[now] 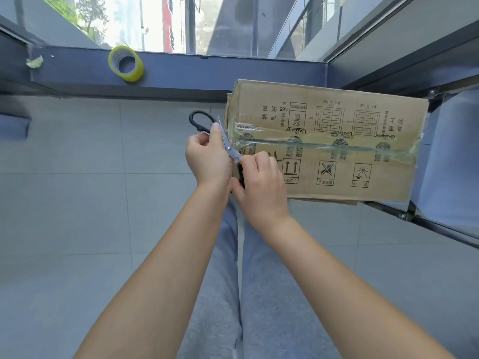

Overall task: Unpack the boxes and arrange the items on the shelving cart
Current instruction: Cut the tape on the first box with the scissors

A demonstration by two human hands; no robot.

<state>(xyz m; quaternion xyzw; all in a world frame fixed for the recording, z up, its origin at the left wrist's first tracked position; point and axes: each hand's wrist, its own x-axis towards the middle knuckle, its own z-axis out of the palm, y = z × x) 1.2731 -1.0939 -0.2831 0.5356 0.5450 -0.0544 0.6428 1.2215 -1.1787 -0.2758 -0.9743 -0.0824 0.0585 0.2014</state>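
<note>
A sealed brown cardboard box (337, 141) with printed handling symbols lies on a frame at the right, clear tape running along its middle seam. Black-handled scissors (201, 123) are spread wide, one handle loop up at the left, the metal blades (229, 147) at the box's left end near the tape. My left hand (207, 159) grips the upper part of the scissors. My right hand (261, 187) holds the lower black handle against the box's left edge. Part of the scissors is hidden by both hands.
A roll of yellow-green tape (126, 64) stands on the dark window ledge (207, 71) at the back. A metal cart frame (414, 216) with grey panels holds the box at the right. Grey floor tiles (90, 190) spread out to the left. My grey trouser legs (241, 281) are below.
</note>
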